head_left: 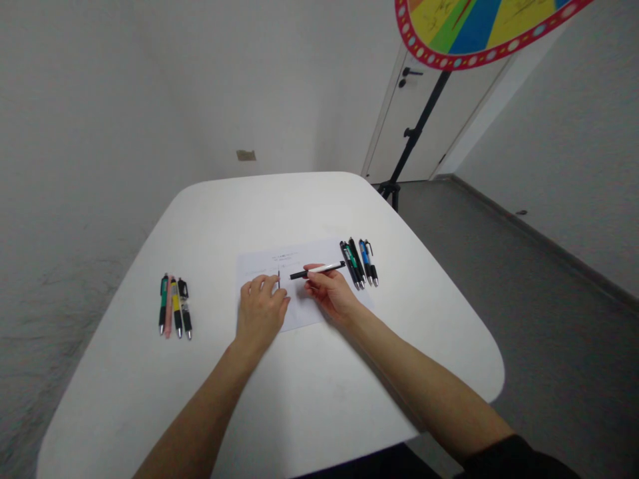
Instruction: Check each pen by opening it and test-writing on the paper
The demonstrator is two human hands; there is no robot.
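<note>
My right hand (327, 291) pinches a white and black pen (319, 269) between thumb and fingers, tilted above the sheet of paper (302, 319). The pen's black end points left. My left hand (262, 306) rests on the paper's left part, palm down, with its fingers somewhat apart. Beside its fingertips is a thin dark strip (279, 274); whether it is a loose piece or a drawn line, I cannot tell. Small handwriting shows near the paper's top edge.
Several pens (358, 263), black, green and blue, lie at the paper's right. Another group of pens (174, 307) lies on the left of the white table (279, 206). A colourful wheel (474, 33) on a black stand (419, 126) stands behind, before a door (399, 110).
</note>
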